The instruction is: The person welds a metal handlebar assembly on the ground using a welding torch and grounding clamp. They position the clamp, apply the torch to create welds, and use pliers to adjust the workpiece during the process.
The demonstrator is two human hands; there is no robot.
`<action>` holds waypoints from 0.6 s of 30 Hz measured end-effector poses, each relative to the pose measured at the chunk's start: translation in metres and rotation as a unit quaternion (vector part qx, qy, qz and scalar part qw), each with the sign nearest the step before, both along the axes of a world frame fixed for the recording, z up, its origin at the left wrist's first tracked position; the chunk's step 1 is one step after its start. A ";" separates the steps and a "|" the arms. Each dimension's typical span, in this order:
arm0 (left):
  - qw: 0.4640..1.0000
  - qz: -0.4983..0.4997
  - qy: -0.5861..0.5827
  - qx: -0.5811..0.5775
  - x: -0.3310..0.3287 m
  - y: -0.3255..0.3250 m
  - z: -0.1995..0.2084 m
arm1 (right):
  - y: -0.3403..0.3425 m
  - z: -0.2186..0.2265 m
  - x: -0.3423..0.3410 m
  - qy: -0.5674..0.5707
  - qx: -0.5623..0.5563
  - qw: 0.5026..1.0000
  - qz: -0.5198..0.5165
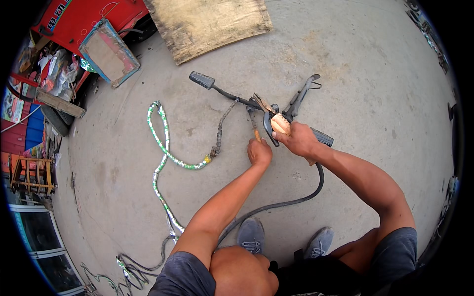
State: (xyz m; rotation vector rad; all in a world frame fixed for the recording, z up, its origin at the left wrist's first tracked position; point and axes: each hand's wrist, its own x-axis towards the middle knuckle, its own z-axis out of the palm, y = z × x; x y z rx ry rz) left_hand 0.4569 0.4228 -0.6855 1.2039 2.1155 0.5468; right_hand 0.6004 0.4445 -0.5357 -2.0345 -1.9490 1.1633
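Observation:
A motorcycle footrest bar (pixel 228 94) with two ribbed rubber pegs and a side stand (pixel 299 100) lies on the concrete. My right hand (pixel 299 140) is closed around a welding clamp (pixel 280 124) with a pale, coppery body. Its jaws point up and left over the middle of the bar. A black cable (pixel 320 181) trails from below this hand. My left hand (pixel 259 151) is closed on an orange-brown rod-like piece (pixel 256 134), whose darker upper end reaches the bar. A dark, rough cable end (pixel 219 129) meets the bar just left of there.
A foil-wrapped cable (pixel 165 133) loops across the floor at left, with thinner wires (pixel 133 271) tangled below. A worn wooden board (pixel 212 29) lies at the top. A blue-edged frame (pixel 109 53) leans near a red vehicle (pixel 94 19). My shoes (pixel 251 234) stand close below the bar.

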 end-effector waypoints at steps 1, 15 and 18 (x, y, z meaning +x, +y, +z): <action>1.000 -0.001 0.000 0.001 0.001 0.000 0.001 | 0.000 -0.001 0.000 -0.001 0.001 1.000 -0.003; 1.000 0.003 -0.002 0.015 0.003 0.000 0.005 | -0.001 -0.004 0.000 0.003 -0.022 1.000 -0.004; 1.000 -0.002 -0.001 0.012 0.002 0.000 0.003 | -0.002 -0.004 -0.001 0.006 -0.004 1.000 -0.008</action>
